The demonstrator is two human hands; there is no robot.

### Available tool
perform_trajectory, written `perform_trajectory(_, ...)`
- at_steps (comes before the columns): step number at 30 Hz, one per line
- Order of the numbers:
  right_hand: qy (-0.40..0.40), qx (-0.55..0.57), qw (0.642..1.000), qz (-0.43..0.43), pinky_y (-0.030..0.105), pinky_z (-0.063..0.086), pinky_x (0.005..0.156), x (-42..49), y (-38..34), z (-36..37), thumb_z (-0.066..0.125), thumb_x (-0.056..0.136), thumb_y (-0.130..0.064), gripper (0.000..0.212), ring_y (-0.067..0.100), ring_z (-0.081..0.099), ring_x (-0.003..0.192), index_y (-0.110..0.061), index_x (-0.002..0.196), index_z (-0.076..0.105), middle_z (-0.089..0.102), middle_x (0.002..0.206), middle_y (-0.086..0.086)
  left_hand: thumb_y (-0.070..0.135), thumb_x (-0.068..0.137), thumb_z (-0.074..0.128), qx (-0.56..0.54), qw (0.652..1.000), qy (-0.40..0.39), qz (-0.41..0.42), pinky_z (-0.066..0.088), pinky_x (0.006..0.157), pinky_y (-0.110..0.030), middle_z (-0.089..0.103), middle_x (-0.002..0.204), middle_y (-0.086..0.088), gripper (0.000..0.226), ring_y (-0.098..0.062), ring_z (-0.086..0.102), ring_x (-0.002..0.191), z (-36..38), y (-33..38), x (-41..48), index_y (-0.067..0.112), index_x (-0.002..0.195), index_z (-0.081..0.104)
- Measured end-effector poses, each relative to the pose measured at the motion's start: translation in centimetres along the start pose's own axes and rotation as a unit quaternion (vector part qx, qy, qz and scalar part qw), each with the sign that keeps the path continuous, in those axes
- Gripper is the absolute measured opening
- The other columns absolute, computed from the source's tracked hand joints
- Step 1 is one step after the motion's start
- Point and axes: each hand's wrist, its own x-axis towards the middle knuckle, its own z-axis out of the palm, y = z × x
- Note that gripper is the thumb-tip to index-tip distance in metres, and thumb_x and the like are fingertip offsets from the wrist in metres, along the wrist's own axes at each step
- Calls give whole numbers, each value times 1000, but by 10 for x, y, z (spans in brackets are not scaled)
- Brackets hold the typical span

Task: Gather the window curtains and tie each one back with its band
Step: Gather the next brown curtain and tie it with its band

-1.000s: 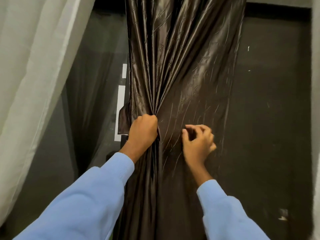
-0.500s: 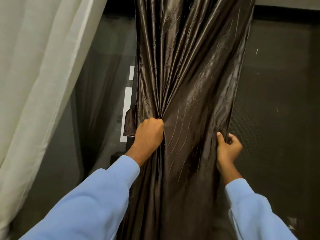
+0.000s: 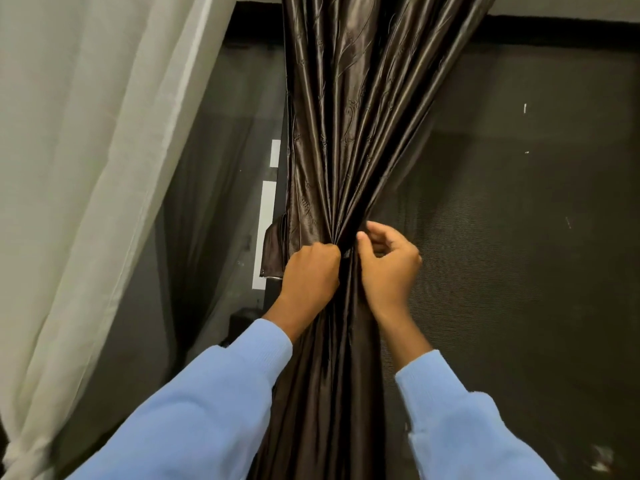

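Observation:
A shiny dark brown curtain hangs in the middle, drawn into a narrow bunch at waist height. My left hand is clenched around the left side of the bunch. My right hand presses the curtain's right edge against it, thumb and fingers curled on the folds. A short flap of the same brown fabric, maybe the band, hangs just left of the bunch, behind my left hand. A white sheer curtain hangs at the left, gathered low near the bottom corner.
Behind the curtains is a dark mesh window screen, bare on the right. A white strip shows on the frame left of the brown curtain. A dark sheer layer hangs between the two curtains.
My right hand has pulled the brown curtain's right edge leftward to meet my left hand, so the spread fabric is now a tight bunch. The left hand has kept its grip.

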Motion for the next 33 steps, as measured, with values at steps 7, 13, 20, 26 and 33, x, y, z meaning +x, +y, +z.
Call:
perform_trajectory(7, -98, -60, 993, 12, 37, 57, 78, -13, -7, 16, 71, 84, -10, 13, 9, 68, 79, -17, 95, 72, 71, 84, -6, 13, 91, 55, -11, 1000, 16, 12, 30, 49, -31, 63, 68, -14, 19, -34, 62, 61, -8, -6, -4, 5, 74, 60)
perform_trajectory(13, -189, -69, 979, -45, 16, 50, 80, -11, -15, 13, 54, 95, -6, 27, 2, 63, 88, -26, 110, 66, 66, 97, -6, 10, 90, 54, -47, 998, 23, 24, 41, 52, -33, 68, 75, -13, 13, -33, 65, 65, -8, -6, -3, 4, 88, 65)
perform_trajectory(20, -376, -146, 915, 26, 33, 49, 72, 23, -42, 12, 42, 98, -22, 39, 10, 61, 71, -8, 76, 70, 68, 76, -1, 3, 88, 50, -84, 996, 7, 18, 37, 58, -36, 67, 85, -19, 15, -38, 63, 73, -1, -4, -4, -1, 91, 64)
perform_trajectory(26, -302, -251, 919, 35, 29, 41, 57, 30, -54, 32, 58, 93, -24, 39, 21, 53, 59, -9, 58, 52, 51, 57, 4, -1, 87, 47, -118, 993, -10, 8, 32, 57, -32, 66, 77, -20, 16, -36, 60, 67, 2, 0, -4, -1, 77, 59)
perform_trajectory(33, -128, -144, 981, 28, 24, 50, 71, 20, -39, 21, 83, 75, -24, 15, 11, 65, 76, -23, 84, 71, 69, 76, -6, 3, 85, 54, -36, 999, 17, 20, 27, 49, -32, 64, 73, -18, 7, -38, 61, 62, -6, -7, -5, 1, 81, 59)
